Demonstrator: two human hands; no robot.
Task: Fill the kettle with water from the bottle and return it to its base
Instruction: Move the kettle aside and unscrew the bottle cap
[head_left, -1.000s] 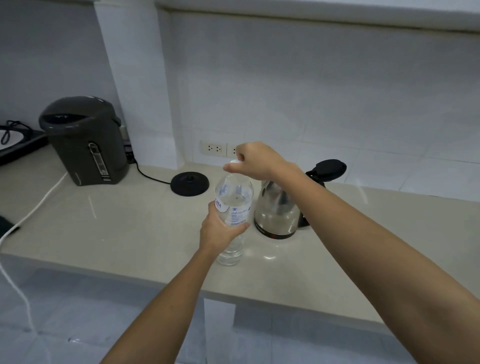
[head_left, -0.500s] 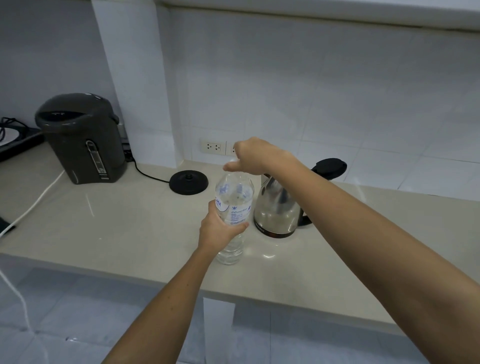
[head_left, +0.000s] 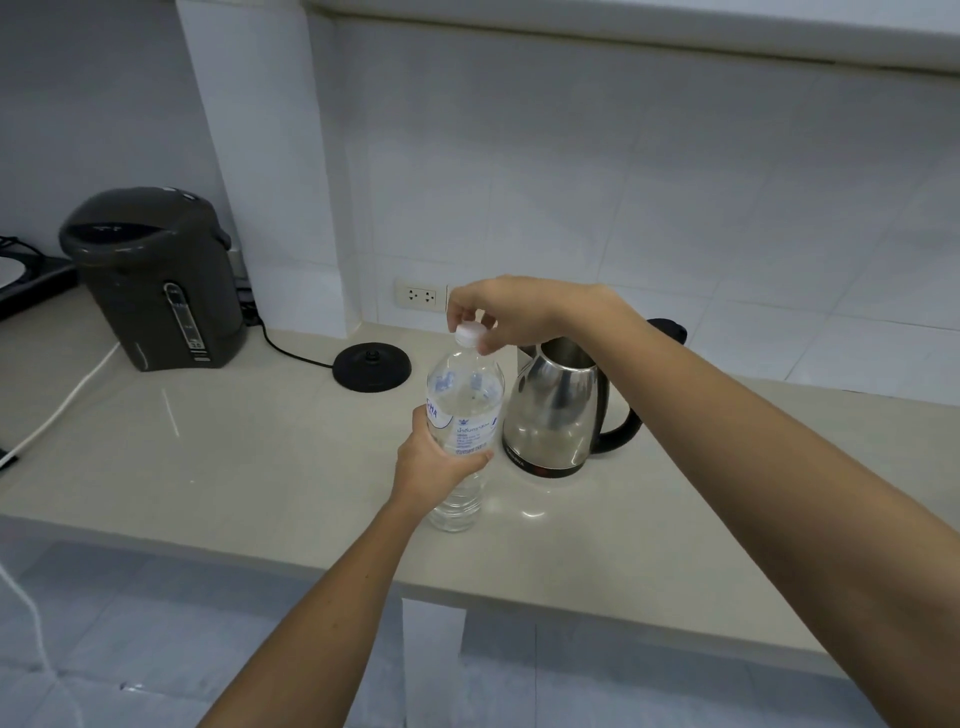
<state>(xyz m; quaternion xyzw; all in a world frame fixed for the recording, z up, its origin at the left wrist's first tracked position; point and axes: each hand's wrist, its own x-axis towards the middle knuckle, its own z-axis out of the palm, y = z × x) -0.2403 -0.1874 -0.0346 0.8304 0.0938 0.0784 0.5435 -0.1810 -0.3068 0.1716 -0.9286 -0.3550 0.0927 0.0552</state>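
Observation:
A clear plastic water bottle (head_left: 465, 400) stands upright on the beige counter (head_left: 208, 452), with my left hand (head_left: 434, 462) wrapped around its middle. My right hand (head_left: 511, 312) is above it, fingertips pinching the white cap (head_left: 471, 332). Just right of the bottle sits the steel kettle (head_left: 558, 415) with a black handle, its lid (head_left: 667, 330) flipped open behind my right forearm. The round black kettle base (head_left: 372, 366) lies empty on the counter, behind and to the left of the bottle.
A dark grey hot-water dispenser (head_left: 156, 280) stands at the back left, with a black cord and a white cable (head_left: 62, 410) trailing across the counter. A wall socket (head_left: 420, 296) is behind the bottle. The counter's front edge runs below my forearms.
My right hand has shifted slightly so the white cap now shows between its fingertips. The bottle, left hand and kettle stay in place.

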